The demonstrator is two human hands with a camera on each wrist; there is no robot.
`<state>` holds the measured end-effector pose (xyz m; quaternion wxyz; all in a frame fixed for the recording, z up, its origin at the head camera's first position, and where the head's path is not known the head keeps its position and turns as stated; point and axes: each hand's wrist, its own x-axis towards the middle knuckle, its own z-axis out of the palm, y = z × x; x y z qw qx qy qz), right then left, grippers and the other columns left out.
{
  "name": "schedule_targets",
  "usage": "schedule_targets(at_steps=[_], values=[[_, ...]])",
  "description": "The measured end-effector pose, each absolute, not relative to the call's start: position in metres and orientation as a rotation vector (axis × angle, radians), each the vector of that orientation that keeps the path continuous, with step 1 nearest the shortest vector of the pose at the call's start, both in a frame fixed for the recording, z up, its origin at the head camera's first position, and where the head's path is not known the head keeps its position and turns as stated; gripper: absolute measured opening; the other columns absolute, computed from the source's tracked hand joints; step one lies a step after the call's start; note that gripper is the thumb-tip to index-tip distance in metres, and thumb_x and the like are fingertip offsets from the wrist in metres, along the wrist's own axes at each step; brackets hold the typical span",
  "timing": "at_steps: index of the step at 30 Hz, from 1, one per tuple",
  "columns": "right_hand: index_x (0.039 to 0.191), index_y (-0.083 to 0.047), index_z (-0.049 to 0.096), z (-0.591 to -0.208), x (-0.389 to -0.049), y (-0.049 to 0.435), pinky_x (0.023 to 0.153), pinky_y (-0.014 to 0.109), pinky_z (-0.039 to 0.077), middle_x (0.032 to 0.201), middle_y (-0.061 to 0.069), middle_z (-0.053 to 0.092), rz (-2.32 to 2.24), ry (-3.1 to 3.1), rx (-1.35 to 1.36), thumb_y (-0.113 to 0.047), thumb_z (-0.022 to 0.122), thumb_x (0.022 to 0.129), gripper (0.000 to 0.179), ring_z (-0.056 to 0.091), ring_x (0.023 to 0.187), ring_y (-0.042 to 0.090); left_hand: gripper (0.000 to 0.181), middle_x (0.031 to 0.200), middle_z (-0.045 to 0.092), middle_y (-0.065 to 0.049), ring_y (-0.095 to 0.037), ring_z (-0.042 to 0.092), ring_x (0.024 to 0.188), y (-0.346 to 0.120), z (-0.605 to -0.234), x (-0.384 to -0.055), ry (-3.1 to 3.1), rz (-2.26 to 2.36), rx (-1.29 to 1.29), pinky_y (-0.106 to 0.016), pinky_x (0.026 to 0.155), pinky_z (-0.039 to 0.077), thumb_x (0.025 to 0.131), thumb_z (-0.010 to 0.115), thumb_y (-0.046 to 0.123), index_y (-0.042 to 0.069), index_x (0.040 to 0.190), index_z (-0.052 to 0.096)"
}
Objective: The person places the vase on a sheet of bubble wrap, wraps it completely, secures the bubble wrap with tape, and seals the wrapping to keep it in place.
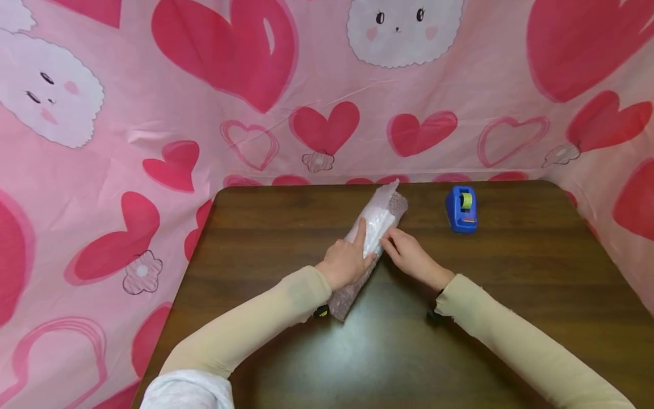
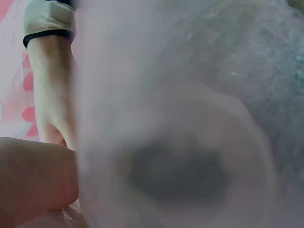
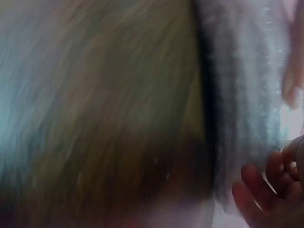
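Observation:
A long roll wrapped in bubble wrap [image 1: 351, 295] lies slantwise on the table, with a shiny white patch along its upper middle. My left hand [image 1: 344, 262] holds it across the middle, one finger stretched along its top. On the roll's right side, my right hand [image 1: 413, 258] pinches at the wrap's edge with bent fingers. Close up in the left wrist view, the blurred bubble wrap [image 2: 228, 57] shows a pale ring with a dark centre. Curled fingertips [image 3: 251, 180] touch the wrap in the right wrist view; what they pinch is partly hidden.
A blue tape dispenser [image 1: 462, 218] with a yellowish-green roll stands at the back right of the dark wooden table [image 1: 255, 227]. Pink cloth [image 1: 327, 85] printed with hearts hangs behind the table and along its sides.

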<state>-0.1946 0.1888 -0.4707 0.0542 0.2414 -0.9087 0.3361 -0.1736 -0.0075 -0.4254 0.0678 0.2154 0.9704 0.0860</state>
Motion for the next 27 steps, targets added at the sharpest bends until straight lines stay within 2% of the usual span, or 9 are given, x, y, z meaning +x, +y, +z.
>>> schedule_targets(at_steps=[4,7,9,11,12,14,17,20,27], values=[[0.093,-0.006,0.058,-0.472,-0.195,0.195,0.068,0.040,0.046,0.078,0.004,0.055,0.715,-2.760,0.846,-0.012,0.069,0.099,0.014,0.053,0.075,0.024,0.085,0.083,0.072,-0.021,-0.033,0.073,0.077,-0.009,-0.425,-0.176,2.917,0.266,0.610,-0.042,0.067,0.060,0.106,0.054,0.047,0.001,0.165,0.015],[0.093,-0.010,0.059,-0.476,-0.193,0.207,0.068,0.039,0.045,0.076,0.000,0.056,0.569,-2.800,0.887,-0.018,0.075,0.096,0.018,0.052,0.073,0.021,0.084,0.084,0.072,-0.021,-0.033,0.073,0.079,-0.009,-0.425,-0.177,2.904,0.264,0.562,-0.042,0.066,0.059,0.106,0.052,0.048,0.004,0.166,0.013],[0.099,-0.009,0.061,-0.479,-0.191,0.214,0.069,0.040,0.048,0.077,-0.001,0.059,0.553,-2.792,0.888,-0.017,0.077,0.094,0.018,0.053,0.072,0.020,0.084,0.084,0.072,-0.021,-0.032,0.073,0.079,-0.008,-0.426,-0.176,2.898,0.259,0.560,-0.041,0.064,0.059,0.106,0.052,0.049,0.004,0.166,0.012],[0.115,-0.006,0.063,-0.480,-0.189,0.219,0.071,0.041,0.052,0.079,0.000,0.062,0.568,-2.753,0.901,-0.014,0.075,0.095,0.025,0.056,0.070,0.018,0.084,0.086,0.073,-0.021,-0.032,0.073,0.080,-0.006,-0.426,-0.175,2.895,0.233,0.581,-0.040,0.063,0.059,0.107,0.051,0.049,0.004,0.166,0.011],[0.127,-0.004,0.060,-0.479,-0.189,0.219,0.071,0.041,0.053,0.079,0.001,0.062,0.561,-2.720,0.928,-0.011,0.073,0.095,0.035,0.056,0.069,0.018,0.084,0.087,0.073,-0.022,-0.032,0.073,0.081,-0.005,-0.425,-0.174,2.899,0.227,0.589,-0.040,0.063,0.059,0.106,0.052,0.048,0.003,0.166,0.012],[0.148,-0.003,0.049,-0.478,-0.189,0.217,0.069,0.041,0.053,0.076,0.002,0.061,0.494,-2.684,1.003,-0.010,0.071,0.096,0.058,0.054,0.066,0.019,0.084,0.090,0.073,-0.022,-0.032,0.073,0.082,-0.005,-0.425,-0.174,2.903,0.209,0.587,-0.040,0.064,0.059,0.107,0.052,0.048,0.003,0.166,0.012],[0.163,-0.007,0.029,-0.475,-0.185,0.212,0.067,0.037,0.048,0.070,0.000,0.057,0.329,-2.716,1.115,-0.010,0.072,0.094,0.082,0.047,0.061,0.016,0.084,0.089,0.073,-0.022,-0.031,0.073,0.082,-0.005,-0.425,-0.174,2.905,0.193,0.573,-0.040,0.065,0.060,0.107,0.052,0.047,0.003,0.166,0.012],[0.165,-0.007,0.022,-0.473,-0.178,0.205,0.064,0.033,0.045,0.070,0.000,0.059,0.130,-2.778,1.118,-0.013,0.075,0.094,0.089,0.045,0.061,0.016,0.084,0.086,0.072,-0.021,-0.030,0.073,0.080,-0.006,-0.425,-0.176,2.886,0.183,0.576,-0.040,0.065,0.060,0.107,0.050,0.048,0.002,0.166,0.010],[0.160,0.003,0.030,-0.470,-0.166,0.200,0.059,0.029,0.042,0.065,0.001,0.054,-0.069,-2.717,1.138,-0.012,0.077,0.091,0.085,0.041,0.059,0.015,0.086,0.084,0.073,-0.019,-0.032,0.074,0.084,-0.009,-0.420,-0.181,2.813,0.180,0.539,-0.041,0.074,0.060,0.108,0.045,0.052,0.004,0.166,0.004]])
